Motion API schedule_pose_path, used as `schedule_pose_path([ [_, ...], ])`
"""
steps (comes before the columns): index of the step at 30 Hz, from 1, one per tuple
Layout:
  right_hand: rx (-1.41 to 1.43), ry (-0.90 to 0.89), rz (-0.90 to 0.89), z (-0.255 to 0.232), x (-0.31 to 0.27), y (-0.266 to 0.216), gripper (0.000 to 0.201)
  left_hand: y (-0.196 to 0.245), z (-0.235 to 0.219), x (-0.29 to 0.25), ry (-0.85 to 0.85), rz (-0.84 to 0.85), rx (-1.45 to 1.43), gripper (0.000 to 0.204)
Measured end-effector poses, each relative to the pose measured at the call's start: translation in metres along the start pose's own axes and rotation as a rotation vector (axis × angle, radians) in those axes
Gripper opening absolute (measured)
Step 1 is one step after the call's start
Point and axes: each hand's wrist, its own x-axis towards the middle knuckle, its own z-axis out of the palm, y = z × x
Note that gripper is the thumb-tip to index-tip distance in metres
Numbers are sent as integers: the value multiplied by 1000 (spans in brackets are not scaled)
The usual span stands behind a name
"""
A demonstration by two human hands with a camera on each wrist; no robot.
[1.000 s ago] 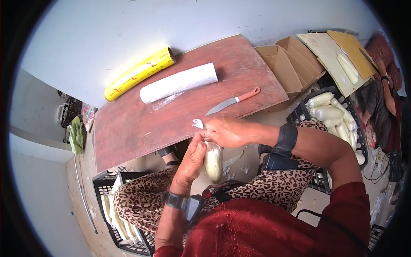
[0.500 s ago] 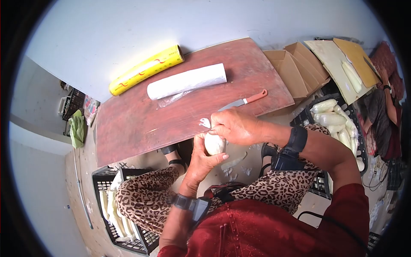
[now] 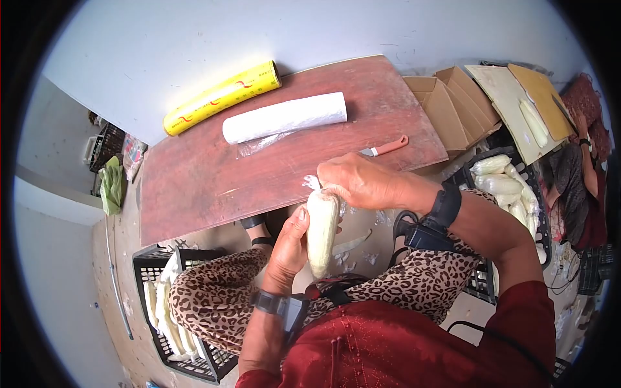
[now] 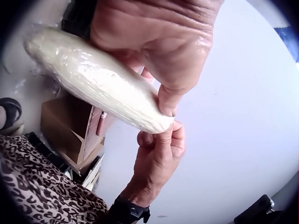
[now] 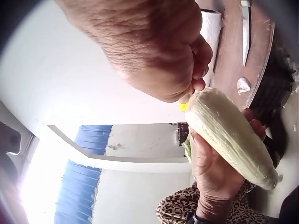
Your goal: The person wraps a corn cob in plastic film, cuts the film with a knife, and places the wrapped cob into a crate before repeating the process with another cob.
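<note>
An ear of corn in pale husk, wrapped tightly in clear film, is held over the floor in front of the table. My left hand grips its side, the thumb along one face and the fingers behind it. The film-covered husk shines in the left wrist view, where the ear lies slantwise. At the upper end, my right hand pinches the tip of the wrapping between thumb and curled fingers; the right wrist view shows this pinch at the top of the ear. A crumpled white scrap lies close by on the table.
On the red-brown table lie a white film roll, a yellow tube and an orange-handled knife, its blade partly hidden. Wrapped ears fill a crate at right; another crate stands at left. A cardboard box adjoins the table.
The ear tilted up toward the camera, then swung back to hang lengthwise. My left hand shifted its grip down the side while the right stayed at the upper end.
</note>
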Motion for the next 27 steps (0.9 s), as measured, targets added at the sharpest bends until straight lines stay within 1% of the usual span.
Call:
schedule_pose_path([
  [2, 4, -45, 5, -1, 0, -2, 13, 1, -3, -2, -54, -96, -127, 70],
  [5, -5, -64, -11, 1, 1, 0, 12, -8, -8, -4, -129, -3, -11, 83],
  [8, 26, -98, -5, 1, 2, 1, 11, -9, 0, 0, 64, 4, 277, 88],
  [9, 43, -117, 4, 1, 2, 1, 10, -5, 2, 0, 101, -31, 268, 85],
  [12, 64, -104, 17, 4, 2, 4, 9, -3, -1, 0, 105, -71, 89, 67],
  [15, 70, -58, -14, 4, 4, 8, 10, -5, -5, 2, 50, -23, -37, 57],
  [18, 76, -51, 10, 5, 6, 10, 12, -8, -15, 2, 25, -14, -105, 63],
  [21, 85, -77, 15, 4, 7, 8, 12, -8, -21, 1, -11, -45, -117, 61],
  [24, 69, -72, -3, 5, 8, 10, 12, -6, -12, 2, -3, -52, -186, 65],
  [27, 96, -22, -11, 3, 9, 7, 16, 0, -4, 1, 17, -90, -209, 71],
])
